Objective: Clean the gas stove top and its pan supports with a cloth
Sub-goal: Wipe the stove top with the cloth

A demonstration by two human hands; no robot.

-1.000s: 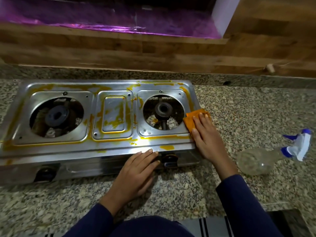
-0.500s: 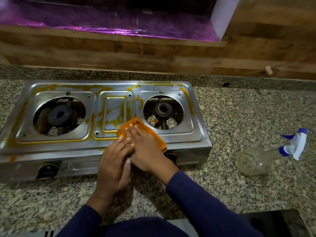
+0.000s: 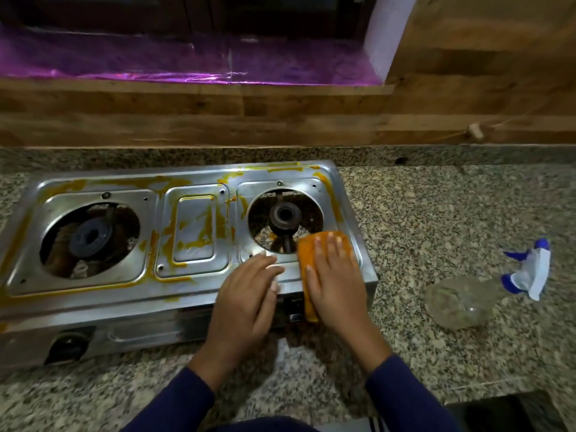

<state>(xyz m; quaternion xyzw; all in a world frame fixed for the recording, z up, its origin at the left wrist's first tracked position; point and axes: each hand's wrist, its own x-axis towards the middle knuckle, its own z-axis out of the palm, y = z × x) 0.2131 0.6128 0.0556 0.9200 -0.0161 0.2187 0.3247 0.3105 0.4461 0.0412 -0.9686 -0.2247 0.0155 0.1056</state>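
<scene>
A steel two-burner gas stove [image 3: 193, 294] sits on the granite counter, its top streaked with yellow-orange stains around the left burner [image 3: 90, 236] and the middle panel. No pan supports are on it. My right hand [image 3: 335, 282] lies flat on a folded orange cloth [image 3: 307, 249], pressing it onto the stove's front right corner beside the right burner [image 3: 284, 218]. My left hand [image 3: 246, 299] rests flat on the front edge just left of it, fingers together, holding nothing.
A clear spray bottle [image 3: 458, 302] with a blue and white trigger head [image 3: 530, 272] lies on its side on the granite counter [image 3: 436, 219] to the right. A wooden wall panel runs behind. The counter's edge drops off at the lower right.
My right hand slid the cloth from the stove's right edge to the front middle, then back to the front right corner. My left hand shifted right along the front edge.
</scene>
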